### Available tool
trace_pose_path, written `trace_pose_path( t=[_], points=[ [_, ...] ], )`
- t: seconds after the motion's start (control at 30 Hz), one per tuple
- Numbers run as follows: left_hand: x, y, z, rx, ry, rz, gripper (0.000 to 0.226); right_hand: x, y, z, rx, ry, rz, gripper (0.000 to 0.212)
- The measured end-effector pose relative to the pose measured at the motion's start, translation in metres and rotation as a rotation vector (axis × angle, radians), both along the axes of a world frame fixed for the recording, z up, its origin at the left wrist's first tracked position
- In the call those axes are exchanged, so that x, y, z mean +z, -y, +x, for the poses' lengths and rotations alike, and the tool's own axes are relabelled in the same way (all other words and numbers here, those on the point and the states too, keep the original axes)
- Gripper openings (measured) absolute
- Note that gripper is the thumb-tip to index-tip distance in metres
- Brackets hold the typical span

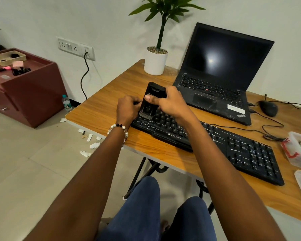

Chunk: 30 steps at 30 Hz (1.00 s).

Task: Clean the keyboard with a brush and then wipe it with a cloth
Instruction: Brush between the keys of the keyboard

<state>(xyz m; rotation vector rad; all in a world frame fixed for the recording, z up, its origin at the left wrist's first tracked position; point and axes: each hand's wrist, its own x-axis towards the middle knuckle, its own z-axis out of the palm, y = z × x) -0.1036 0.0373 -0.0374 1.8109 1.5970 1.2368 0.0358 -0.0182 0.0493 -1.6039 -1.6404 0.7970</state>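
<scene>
A black keyboard (233, 145) lies diagonally across the wooden table (101, 108). A black brush (150, 101) with pale bristles at its lower end stands tilted over the keyboard's left end, bristles touching the keys. My right hand (170, 103) grips the brush from the right, thumb pressed across its front. My left hand (127, 108), with a bead bracelet on the wrist, holds the brush's left side near the keyboard's corner. No cloth is in sight.
An open black laptop (221, 72) stands behind the keyboard, with a potted plant (155, 61) to its left. A black mouse (268, 107) and its cables lie at the right, beside a clear plastic box (299, 150). Paper scraps litter the floor at the left.
</scene>
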Motion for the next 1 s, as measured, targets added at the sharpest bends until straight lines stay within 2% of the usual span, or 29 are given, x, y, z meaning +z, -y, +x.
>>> trace_pose_path(
  t=[0.1,0.2,0.33,0.43,0.6,0.83,0.87,1.0],
  points=[
    [0.001,0.002,0.001,-0.001,-0.005,-0.003,0.015,-0.005,0.003,-0.008,-0.088,0.062,0.098,0.043],
    [0.003,0.002,0.001,0.012,-0.023,-0.002,0.018,-0.009,0.008,-0.012,-0.060,0.047,0.095,0.040],
    [0.002,0.003,0.000,-0.007,-0.023,0.008,0.017,-0.005,0.010,-0.001,0.038,-0.098,-0.040,0.031],
    [0.002,0.002,0.000,-0.005,-0.005,0.007,0.015,-0.002,0.008,0.004,-0.007,-0.211,0.001,0.032],
    [0.003,0.004,-0.001,0.000,-0.041,-0.004,0.020,-0.014,0.012,-0.006,-0.041,-0.127,0.044,0.036],
    [0.002,0.002,0.001,-0.020,0.040,-0.016,0.014,0.011,0.018,0.012,0.042,0.275,-0.005,0.048],
    [0.002,0.003,0.002,-0.021,0.035,-0.015,0.014,0.013,0.017,0.012,0.037,0.275,0.017,0.048],
    [0.005,0.006,0.001,0.001,-0.012,0.003,0.019,0.007,0.019,-0.005,-0.008,0.058,0.078,0.042]
  ],
)
